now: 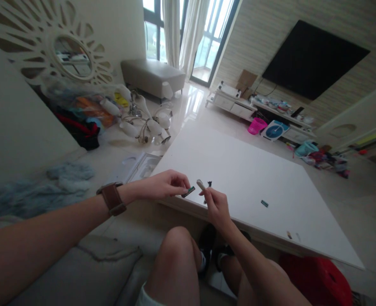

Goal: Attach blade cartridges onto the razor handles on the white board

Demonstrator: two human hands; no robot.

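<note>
My left hand (175, 185), with a brown band at the wrist, pinches a small flat dark piece with a green strip (189, 192) over the near edge of the white table (226, 157). Just to its right, my right hand (216, 204) is closed on a short whitish stick-like piece (200, 184), its end tilted up toward the left hand. The two held pieces are close together but apart. Behind the right fingers lies a small black object (209, 184), partly hidden. A similar green and dark rectangular piece (264, 203) rests farther right on the tabletop.
Two tiny items, one of them orange and dark (289, 234), lie near the table's front edge. A red rounded seat (325, 280) stands below at right. Left of the table are an open white box (143, 165) and a chandelier (149, 125) on the floor.
</note>
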